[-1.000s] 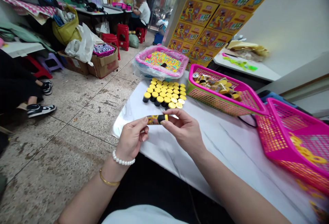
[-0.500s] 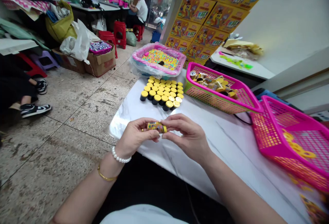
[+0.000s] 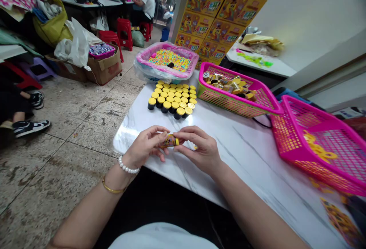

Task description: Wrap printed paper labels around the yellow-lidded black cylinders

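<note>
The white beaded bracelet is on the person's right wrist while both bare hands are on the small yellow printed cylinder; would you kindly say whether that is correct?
Not quite: the head view shows the white beaded bracelet on the left wrist, not the right. The left hand and right hand are indeed both on the small yellow printed cylinder.

Tube (image 3: 171, 141) partly behind left hand (image 3: 144, 145)

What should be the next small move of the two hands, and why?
Perhaps turn the small printed container slightly and press along its printed side: the left hand holds one end and the right hand is at its yellow end, so both ends seem supported.
</note>
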Demonstrator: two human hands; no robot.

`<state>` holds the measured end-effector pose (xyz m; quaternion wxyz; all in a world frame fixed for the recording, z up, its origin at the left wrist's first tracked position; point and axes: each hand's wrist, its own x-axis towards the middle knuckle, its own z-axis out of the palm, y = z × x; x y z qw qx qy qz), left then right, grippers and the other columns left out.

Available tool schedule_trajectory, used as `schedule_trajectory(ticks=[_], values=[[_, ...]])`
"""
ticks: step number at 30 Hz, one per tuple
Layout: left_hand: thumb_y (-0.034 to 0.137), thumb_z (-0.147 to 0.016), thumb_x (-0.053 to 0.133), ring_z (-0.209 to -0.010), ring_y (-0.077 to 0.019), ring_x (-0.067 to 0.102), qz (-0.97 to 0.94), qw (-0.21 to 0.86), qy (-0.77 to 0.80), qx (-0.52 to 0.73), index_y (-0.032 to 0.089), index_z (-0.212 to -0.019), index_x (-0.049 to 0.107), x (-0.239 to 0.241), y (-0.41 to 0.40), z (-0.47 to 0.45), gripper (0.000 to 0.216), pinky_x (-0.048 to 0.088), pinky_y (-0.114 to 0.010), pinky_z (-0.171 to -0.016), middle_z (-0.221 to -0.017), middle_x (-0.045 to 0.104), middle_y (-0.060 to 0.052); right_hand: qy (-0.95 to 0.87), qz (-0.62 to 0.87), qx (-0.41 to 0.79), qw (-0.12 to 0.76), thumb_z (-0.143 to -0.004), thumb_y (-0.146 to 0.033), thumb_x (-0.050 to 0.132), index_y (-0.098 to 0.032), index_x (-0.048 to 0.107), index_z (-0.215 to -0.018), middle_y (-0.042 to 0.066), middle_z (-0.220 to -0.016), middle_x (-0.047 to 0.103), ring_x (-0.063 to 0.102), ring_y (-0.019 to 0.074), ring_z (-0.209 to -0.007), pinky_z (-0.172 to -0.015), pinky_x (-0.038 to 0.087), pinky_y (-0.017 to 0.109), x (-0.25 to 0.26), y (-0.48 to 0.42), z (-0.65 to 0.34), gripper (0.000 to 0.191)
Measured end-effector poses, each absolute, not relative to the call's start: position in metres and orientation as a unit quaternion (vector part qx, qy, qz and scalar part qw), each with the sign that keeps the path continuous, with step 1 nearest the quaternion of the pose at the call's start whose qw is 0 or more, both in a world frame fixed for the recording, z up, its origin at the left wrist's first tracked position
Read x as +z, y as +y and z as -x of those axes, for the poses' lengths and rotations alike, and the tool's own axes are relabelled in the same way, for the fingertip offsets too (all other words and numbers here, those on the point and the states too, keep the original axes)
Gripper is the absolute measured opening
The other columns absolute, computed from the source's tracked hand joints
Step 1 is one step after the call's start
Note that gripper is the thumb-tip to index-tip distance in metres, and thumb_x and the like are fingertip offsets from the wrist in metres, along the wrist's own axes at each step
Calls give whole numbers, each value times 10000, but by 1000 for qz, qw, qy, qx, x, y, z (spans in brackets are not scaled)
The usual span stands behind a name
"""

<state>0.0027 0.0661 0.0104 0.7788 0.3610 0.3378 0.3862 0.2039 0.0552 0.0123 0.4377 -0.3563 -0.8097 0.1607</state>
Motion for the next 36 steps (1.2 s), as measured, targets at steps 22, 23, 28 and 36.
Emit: schedule_trajectory(ticks=[22, 23, 28, 36], values=[[396, -673, 864, -607, -155, 675, -360, 749, 348, 434, 119, -1079, 642, 3, 61, -3, 539, 529, -238, -481, -789, 711, -50, -753, 406, 221, 469, -840, -230, 746, -229, 718, -1101, 71, -988, 683, 703, 172, -817, -733, 633, 335, 9, 56, -208, 263], [392, -681, 860, -610, -154, 674, -372, 739, 355, 436, 116, -1095, 639, 3, 60, -3, 544, 532, -239, -483, -795, 715, -56, -755, 403, 222, 467, -839, -232, 748, -230, 719, -1102, 72, -1000, 685, 703, 173, -818, -740, 633, 340, 8, 56, -208, 264], [384, -705, 843, -604, -146, 664, -411, 706, 373, 440, 111, -1043, 676, 1, 60, -8, 466, 529, -235, -493, -731, 696, -40, -772, 406, 217, 438, -850, -240, 739, -247, 725, -1111, 68, -1018, 700, 712, 168, -819, -760, 634, 338, 10, 55, -209, 261], [367, -773, 780, -612, -98, 600, -489, 664, 385, 414, 121, -928, 734, 6, 58, -7, 295, 504, -228, -625, -735, 690, -24, -756, 424, 237, 439, -801, -307, 790, -236, 757, -972, 78, -963, 748, 725, 204, -860, -803, 622, 360, 5, 56, -208, 187]])
